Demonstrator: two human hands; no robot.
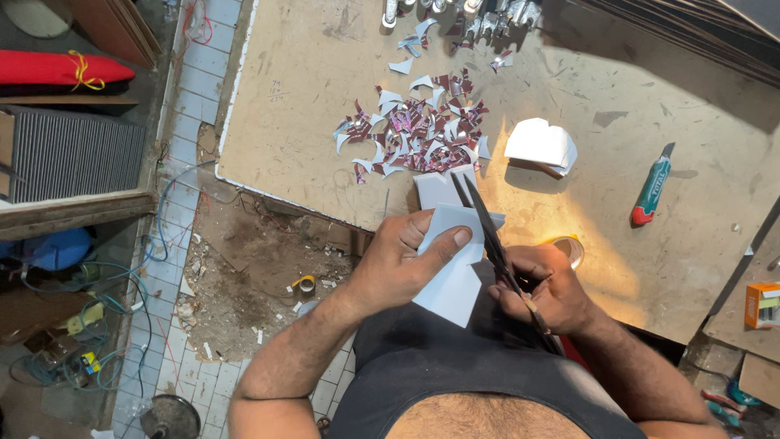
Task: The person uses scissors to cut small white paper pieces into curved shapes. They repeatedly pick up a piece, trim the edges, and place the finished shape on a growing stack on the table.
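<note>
My left hand (404, 258) grips a stack of white card pieces (449, 280) near the front edge of the wooden board. My right hand (546, 291) holds black scissors (484, 223), blades open and pointing away from me, cutting into the white card. Just beyond the blades lies a pile of several shiny purple and silver cut scraps (418, 134) on the board (309, 73).
A stack of cut white shapes (540, 144) lies right of the scraps. A green and red utility knife (652, 191) rests farther right. A tape roll (570, 246) sits by my right hand. Metal parts (479, 16) lie at the far edge. An orange box (762, 305) is at right.
</note>
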